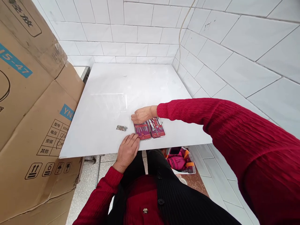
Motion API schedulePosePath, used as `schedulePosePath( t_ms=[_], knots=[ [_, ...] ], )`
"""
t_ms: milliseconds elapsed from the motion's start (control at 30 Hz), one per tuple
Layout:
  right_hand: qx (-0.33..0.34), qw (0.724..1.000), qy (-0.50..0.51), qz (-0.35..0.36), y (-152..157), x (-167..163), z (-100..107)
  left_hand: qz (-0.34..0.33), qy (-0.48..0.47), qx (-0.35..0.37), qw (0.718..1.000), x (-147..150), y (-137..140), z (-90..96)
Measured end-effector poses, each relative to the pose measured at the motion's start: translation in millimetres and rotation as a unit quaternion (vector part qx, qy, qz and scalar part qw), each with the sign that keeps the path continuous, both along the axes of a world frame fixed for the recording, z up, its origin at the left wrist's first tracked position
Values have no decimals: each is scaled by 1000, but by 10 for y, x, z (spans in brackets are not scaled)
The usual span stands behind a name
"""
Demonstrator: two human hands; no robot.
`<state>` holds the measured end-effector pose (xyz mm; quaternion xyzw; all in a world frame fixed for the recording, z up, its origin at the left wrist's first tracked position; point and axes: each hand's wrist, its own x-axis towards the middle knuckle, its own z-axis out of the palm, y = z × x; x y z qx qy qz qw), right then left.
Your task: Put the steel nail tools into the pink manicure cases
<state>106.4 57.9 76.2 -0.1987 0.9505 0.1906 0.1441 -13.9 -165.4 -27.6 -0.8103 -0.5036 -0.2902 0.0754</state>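
A manicure set case (pixel 143 135) lies unfolded near the front edge of the white table. Its purple-red lining carries several slim metal tools in the left half. In the right half are small scissors (pixel 157 132), a nail clipper (pixel 152 126) and other tools. My left hand (pixel 127 149) rests with fingers stretched out, their tips at the case's lower left corner. Over the case's upper left edge is my right hand (pixel 142 115), its fingers curled together; what they pinch, if anything, is hidden. Left of the case, apart from it, lies a silver nail clipper (pixel 122 128).
The white table (pixel 105 81) reaches back to a tiled wall (pixel 145 34). Large cardboard boxes (pixel 30 103) stand along its left side. A cable (pixel 180 37) hangs in the back right corner. Below the front edge, a container (pixel 192 169) holds a pink bag (pixel 177 162).
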Motion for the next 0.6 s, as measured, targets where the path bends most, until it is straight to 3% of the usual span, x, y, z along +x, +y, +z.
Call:
schedulePosePath(
  t_ms=[233, 333, 433, 500, 533, 600],
  knots=[
    [16, 999, -6, 51, 118, -104, -47, 3, 16, 22, 1000, -1, 21, -15],
    [18, 999, -2, 30, 134, -80, -39, 3, 16, 18, 1000, 1, 21, -12],
    [-7, 998, 16, -60, 74, 6, 4, 5, 23, 13, 1000, 0, 20, -4],
    [-40, 984, 55, -167, -25, 79, 43, 7, 26, 15, 1000, 0, 19, 0],
    [-59, 966, 81, -239, -88, 112, 60, 8, 27, 17, 999, 0, 19, 0],
    [-100, 899, 126, -408, -220, 156, 79, 8, 26, 17, 999, 2, 21, -2]
  ],
)
